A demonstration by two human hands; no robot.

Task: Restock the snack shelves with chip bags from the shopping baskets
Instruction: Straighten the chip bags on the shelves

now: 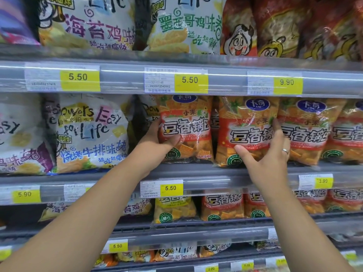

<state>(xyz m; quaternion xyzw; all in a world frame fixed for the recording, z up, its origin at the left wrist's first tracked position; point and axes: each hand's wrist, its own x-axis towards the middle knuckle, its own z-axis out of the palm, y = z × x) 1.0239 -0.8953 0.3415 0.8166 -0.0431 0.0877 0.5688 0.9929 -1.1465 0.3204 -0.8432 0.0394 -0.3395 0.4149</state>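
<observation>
Two orange-red chip bags stand upright on the middle shelf [196, 169]. My left hand [157, 140] grips the left edge of the left orange bag [188, 122], thumb across its front. My right hand [273, 154] grips the right edge of the second orange bag [245, 124], thumb on the front and fingers tucked behind it. A ring sits on one right finger. More bags of the same orange kind [308, 132] stand to the right. No shopping basket is in view.
White "Easy for Life" bags [92, 132] fill the middle shelf's left side. The upper shelf holds white bags [184, 26] and red bags [275, 26]. Lower shelves hold yellow and orange bags [222, 207]. Yellow price tags [189, 80] line the shelf rails.
</observation>
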